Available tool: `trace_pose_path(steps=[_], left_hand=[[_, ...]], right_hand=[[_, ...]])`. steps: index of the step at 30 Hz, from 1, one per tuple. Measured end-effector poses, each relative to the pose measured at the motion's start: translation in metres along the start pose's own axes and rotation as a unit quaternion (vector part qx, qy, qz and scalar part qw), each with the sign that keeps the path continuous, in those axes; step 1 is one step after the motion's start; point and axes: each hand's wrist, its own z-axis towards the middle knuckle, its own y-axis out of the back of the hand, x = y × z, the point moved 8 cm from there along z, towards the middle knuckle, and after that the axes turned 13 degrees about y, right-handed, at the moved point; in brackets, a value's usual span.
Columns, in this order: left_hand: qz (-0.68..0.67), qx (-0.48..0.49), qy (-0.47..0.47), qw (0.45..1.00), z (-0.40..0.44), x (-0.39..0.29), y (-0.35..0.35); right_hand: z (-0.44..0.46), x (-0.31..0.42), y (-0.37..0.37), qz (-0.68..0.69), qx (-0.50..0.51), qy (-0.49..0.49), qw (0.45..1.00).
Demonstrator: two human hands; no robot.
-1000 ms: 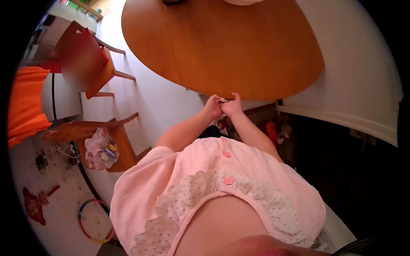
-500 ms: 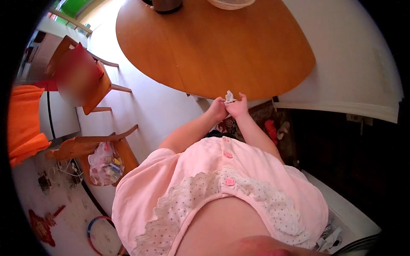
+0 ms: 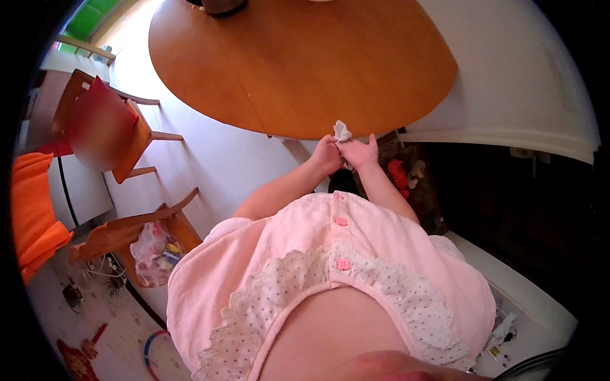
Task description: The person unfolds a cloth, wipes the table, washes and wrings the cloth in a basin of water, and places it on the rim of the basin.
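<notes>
**Together: two hands and a white tissue (image 3: 342, 131) at the table (image 3: 330, 70)**

The left hand (image 3: 327, 156) is curled, its fingertips pinching the base of the tissue, which stands up crumpled above them. The right hand (image 3: 360, 153) lies against it, fingers stretched across toward the left one and thumb standing well off to the side; its palm is hidden, so whether it also touches the tissue I cannot tell. Both hands are just off the near edge of the table, in front of the person's pink shirt (image 3: 267, 244). In this view the tissue overlaps that edge; whether it touches the wood is unclear.

On the far part of the table, cut off by the frame, stands a dark pot (image 3: 223, 6). Off to the left are two wooden chairs. A clear bag (image 3: 154, 255) with small items inside sits on the nearer chair (image 3: 182, 230), and something red and blurred (image 3: 100, 130) rests on the farther chair (image 3: 141, 143). An orange cloth (image 3: 37, 216) hangs at the left edge. Part of a hoop (image 3: 149, 352) shows at the lower left.
</notes>
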Motion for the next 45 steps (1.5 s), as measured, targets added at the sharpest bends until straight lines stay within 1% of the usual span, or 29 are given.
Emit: trace_pose_path(steps=[2, 3, 5, 6, 8, 10, 13, 16, 19, 20, 22, 23, 25, 26, 27, 28, 30, 31, 34, 35, 38, 41, 44, 45], left_hand=[[-0.021, -0.005, -0.004, 1.000, 0.014, -0.002, 0.014], [-0.031, -0.006, -0.007, 0.999, 0.019, -0.003, 0.016], [0.007, -0.046, -0.027, 0.999, 0.023, -0.001, 0.025], [0.024, -0.067, -0.036, 0.997, 0.023, 0.001, 0.027], [-0.004, -0.082, -0.045, 0.996, 0.025, 0.003, 0.027], [-0.028, -0.095, -0.057, 0.993, 0.028, 0.002, 0.023], [-0.066, -0.116, -0.116, 0.984, 0.039, 0.004, 0.031], [-0.051, -0.146, -0.146, 0.977, 0.050, 0.009, 0.037], [-0.084, -0.057, -0.199, 0.975, 0.068, 0.014, 0.032], [-0.093, -0.054, -0.202, 0.974, 0.075, 0.019, 0.032], [-0.108, -0.047, -0.208, 0.971, 0.079, 0.028, -0.002], [-0.106, -0.071, -0.214, 0.968, 0.081, 0.032, -0.017], [-0.104, -0.117, -0.222, 0.963, 0.086, 0.041, -0.042], [-0.103, -0.084, -0.216, 0.967, 0.102, 0.043, -0.035], [-0.100, -0.051, -0.208, 0.972, 0.123, 0.041, -0.017], [-0.097, -0.018, -0.200, 0.975, 0.136, 0.042, -0.018], [-0.091, -0.034, -0.169, 0.981, 0.161, 0.050, -0.021], [-0.088, -0.041, -0.153, 0.983, 0.173, 0.054, -0.027], [-0.097, -0.013, -0.131, 0.986, 0.198, 0.063, -0.042], [-0.102, 0.016, -0.143, 0.984, 0.206, 0.060, -0.038], [-0.114, 0.006, -0.176, 0.978, 0.209, 0.051, -0.022], [-0.138, -0.002, -0.177, 0.975, 0.189, 0.053, -0.028], [-0.156, -0.015, -0.217, 0.964, 0.169, 0.046, -0.020], [-0.157, -0.022, -0.232, 0.960, 0.162, 0.043, -0.014]], right_hand=[[0.011, 0.005, 0.004, -0.007, -0.016, 0.009, 1.000], [0.011, 0.003, 0.003, -0.036, -0.025, 0.007, 0.999], [0.012, 0.001, 0.003, -0.098, -0.044, 0.004, 0.994], [0.017, 0.002, 0.006, -0.122, -0.033, -0.006, 0.992], [0.030, 0.004, 0.016, -0.167, -0.010, -0.028, 0.985], [0.034, 0.008, 0.013, -0.155, 0.009, -0.025, 0.988], [0.044, 0.018, 0.015, -0.165, 0.056, -0.027, 0.984], [0.043, 0.030, 0.025, -0.179, -0.017, -0.101, 0.978], [0.044, 0.051, 0.030, -0.176, -0.073, -0.123, 0.974], [0.044, 0.058, 0.030, -0.166, -0.075, -0.137, 0.974], [0.038, 0.072, 0.021, -0.147, -0.080, -0.163, 0.972], [0.033, 0.082, 0.019, -0.150, -0.108, -0.179, 0.966], [0.048, 0.101, 0.026, -0.160, -0.066, -0.171, 0.970], [0.057, 0.110, 0.030, -0.162, -0.044, -0.164, 0.972], [0.054, 0.122, 0.026, -0.179, -0.050, -0.143, 0.972], [0.052, 0.132, 0.021, -0.180, -0.051, -0.129, 0.974], [0.053, 0.159, 0.014, -0.183, -0.054, -0.098, 0.977], [0.059, 0.173, 0.017, -0.167, -0.070, -0.100, 0.978], [0.059, 0.204, 0.010, -0.172, -0.041, -0.080, 0.981], [0.058, 0.208, 0.008, -0.170, -0.044, -0.081, 0.981], [0.059, 0.199, 0.005, -0.179, -0.017, -0.103, 0.978], [0.063, 0.184, 0.003, -0.226, 0.030, -0.056, 0.972], [0.070, 0.162, 0.018, -0.191, -0.010, -0.095, 0.977], [0.066, 0.155, 0.019, -0.188, -0.029, -0.091, 0.977]])
